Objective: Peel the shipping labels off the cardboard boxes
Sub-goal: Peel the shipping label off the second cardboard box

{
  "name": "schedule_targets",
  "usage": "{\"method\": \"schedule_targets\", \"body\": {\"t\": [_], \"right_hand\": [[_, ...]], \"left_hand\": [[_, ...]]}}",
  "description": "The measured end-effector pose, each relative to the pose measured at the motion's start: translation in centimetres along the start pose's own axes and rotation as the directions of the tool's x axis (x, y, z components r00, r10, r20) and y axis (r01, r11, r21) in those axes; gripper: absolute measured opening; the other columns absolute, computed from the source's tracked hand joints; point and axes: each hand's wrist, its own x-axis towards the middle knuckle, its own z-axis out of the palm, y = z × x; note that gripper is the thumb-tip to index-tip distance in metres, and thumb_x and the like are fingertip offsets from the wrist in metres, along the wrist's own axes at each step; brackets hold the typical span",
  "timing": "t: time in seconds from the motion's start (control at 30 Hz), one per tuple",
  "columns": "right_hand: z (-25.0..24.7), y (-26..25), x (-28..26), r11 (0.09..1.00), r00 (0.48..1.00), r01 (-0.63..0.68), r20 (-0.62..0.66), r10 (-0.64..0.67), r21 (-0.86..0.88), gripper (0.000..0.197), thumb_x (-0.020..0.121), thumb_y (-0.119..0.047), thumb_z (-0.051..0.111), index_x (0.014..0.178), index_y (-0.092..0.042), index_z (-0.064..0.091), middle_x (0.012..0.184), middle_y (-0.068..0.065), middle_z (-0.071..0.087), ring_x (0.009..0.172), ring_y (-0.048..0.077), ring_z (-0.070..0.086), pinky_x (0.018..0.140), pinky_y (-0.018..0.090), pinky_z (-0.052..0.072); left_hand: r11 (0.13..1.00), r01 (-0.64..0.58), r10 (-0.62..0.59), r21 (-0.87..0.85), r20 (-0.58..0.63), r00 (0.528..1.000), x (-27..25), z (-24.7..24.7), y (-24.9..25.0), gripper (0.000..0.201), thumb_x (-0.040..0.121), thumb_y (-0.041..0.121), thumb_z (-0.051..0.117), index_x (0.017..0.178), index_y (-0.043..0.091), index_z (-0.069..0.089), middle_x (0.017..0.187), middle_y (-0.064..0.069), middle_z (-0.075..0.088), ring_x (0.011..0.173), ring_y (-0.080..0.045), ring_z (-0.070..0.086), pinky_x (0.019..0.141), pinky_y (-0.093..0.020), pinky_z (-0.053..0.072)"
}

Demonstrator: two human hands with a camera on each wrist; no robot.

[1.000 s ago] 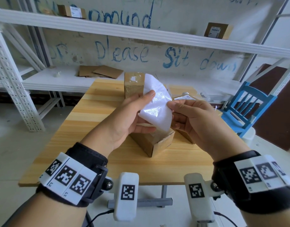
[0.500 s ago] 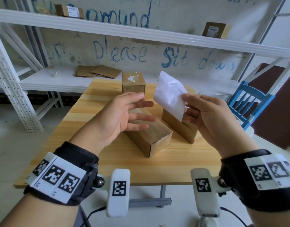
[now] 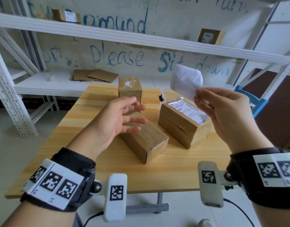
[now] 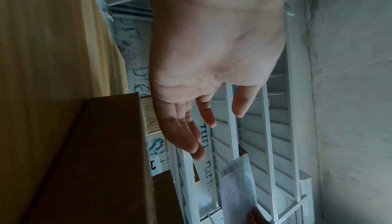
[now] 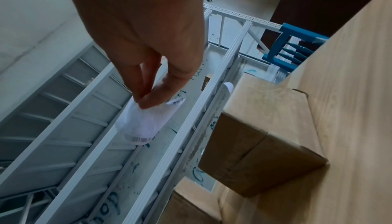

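My right grip (image 3: pixel 223 115) pinches a peeled white label (image 3: pixel 186 81) between thumb and fingertips, holding it up in the air above the far right part of the wooden surface (image 3: pixel 91 154); the wrist view shows the label (image 5: pixel 144 125) curled, with a barcode along its lower edge. My left grip (image 3: pixel 114 122) is empty, fingers spread and relaxed, hovering just over the nearest cardboard box (image 3: pixel 145 141), whose top carries no label. To its right, close by but apart, lies a second box (image 3: pixel 178 126) with a printed shipping label (image 3: pixel 188 110) on its top face. A third box (image 3: pixel 130 89) stands at the far edge of the surface, with white scraps on its top. On the shelves behind I see flat cardboard sheets (image 3: pixel 95 76) and two more labelled boxes (image 3: pixel 209 36), and a blue chair (image 3: pixel 254 102) stands off to the right.
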Motion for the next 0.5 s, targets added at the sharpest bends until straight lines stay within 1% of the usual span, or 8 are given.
{"method": "schedule_targets", "body": {"t": [0.07, 0.13, 0.2, 0.27, 0.33, 0.4, 0.5], "right_hand": [[-0.1, -0.2, 0.5, 0.999, 0.999, 0.029, -0.038, -0.031, -0.038, 0.004, 0.086, 0.001, 0.077, 0.086, -0.002, 0.074, 0.071, 0.007, 0.075, 0.069, 0.016, 0.074, 0.071, 0.019, 0.058], [0.1, -0.5, 0.9, 0.996, 0.996, 0.047, -0.070, -0.052, -0.071, 0.008, 0.085, -0.001, 0.079, 0.087, -0.004, 0.073, 0.078, 0.010, 0.075, 0.074, 0.017, 0.077, 0.072, 0.019, 0.058], [0.2, -0.9, 1.2, 0.992, 0.994, 0.069, -0.083, -0.077, -0.102, 0.009, 0.085, -0.001, 0.079, 0.088, -0.003, 0.072, 0.084, 0.013, 0.075, 0.078, 0.019, 0.078, 0.076, 0.020, 0.060], [0.2, -1.1, 1.5, 0.983, 0.991, 0.080, -0.096, -0.096, -0.164, 0.007, 0.086, -0.002, 0.079, 0.087, -0.003, 0.072, 0.085, 0.013, 0.075, 0.078, 0.018, 0.078, 0.078, 0.020, 0.060], [0.2, -1.1, 2.0, 0.974, 0.988, 0.062, -0.123, -0.091, -0.217, 0.007, 0.085, -0.004, 0.081, 0.087, -0.002, 0.075, 0.085, 0.013, 0.076, 0.079, 0.018, 0.079, 0.078, 0.021, 0.061], [0.1, -1.0, 2.5, 0.965, 0.987, 0.028, -0.144, -0.067, -0.261, 0.007, 0.085, -0.003, 0.082, 0.089, -0.001, 0.076, 0.085, 0.015, 0.077, 0.079, 0.019, 0.079, 0.076, 0.021, 0.061], [0.3, -1.2, 3.3, 0.956, 0.985, -0.022, -0.170, -0.029, -0.292, 0.004, 0.085, 0.002, 0.080, 0.086, 0.001, 0.076, 0.081, 0.017, 0.076, 0.077, 0.021, 0.079, 0.073, 0.021, 0.062]], "left_hand": [[0.999, -0.014, 0.017, 0.051, -0.054, 0.998, 0.2, 0.0, -0.2, 0.021, 0.103, 0.027, 0.048, 0.098, 0.011, 0.061, 0.123, -0.016, 0.066, 0.089, -0.025, 0.072, 0.063, -0.031, 0.057], [0.995, -0.029, 0.037, 0.096, -0.087, 0.996, 0.4, -0.1, -0.4, 0.022, 0.103, 0.026, 0.049, 0.092, 0.014, 0.063, 0.118, -0.013, 0.064, 0.088, -0.023, 0.071, 0.064, -0.032, 0.056], [0.993, -0.031, 0.042, 0.117, -0.093, 0.995, 0.6, 0.0, -0.6, 0.023, 0.103, 0.027, 0.049, 0.092, 0.014, 0.064, 0.116, -0.010, 0.063, 0.088, -0.022, 0.071, 0.066, -0.033, 0.055], [0.989, -0.028, 0.042, 0.143, -0.100, 0.994, 0.7, 0.0, -0.6, 0.029, 0.105, 0.034, 0.045, 0.095, 0.013, 0.063, 0.119, -0.009, 0.064, 0.088, -0.022, 0.071, 0.065, -0.032, 0.054], [0.987, -0.020, 0.039, 0.160, -0.116, 0.993, 0.8, 0.1, -0.7, 0.040, 0.107, 0.043, 0.036, 0.097, 0.013, 0.061, 0.120, -0.009, 0.066, 0.086, -0.022, 0.070, 0.059, -0.029, 0.048], [0.986, -0.014, 0.036, 0.168, -0.132, 0.991, 0.9, 0.1, -0.6, 0.047, 0.107, 0.048, 0.030, 0.095, 0.014, 0.061, 0.120, -0.009, 0.067, 0.084, -0.022, 0.069, 0.056, -0.027, 0.044], [0.983, -0.012, 0.040, 0.183, -0.151, 0.988, 1.0, 0.0, -0.6, 0.050, 0.107, 0.049, 0.030, 0.093, 0.014, 0.062, 0.123, -0.009, 0.066, 0.084, -0.022, 0.069, 0.056, -0.028, 0.044]]}}
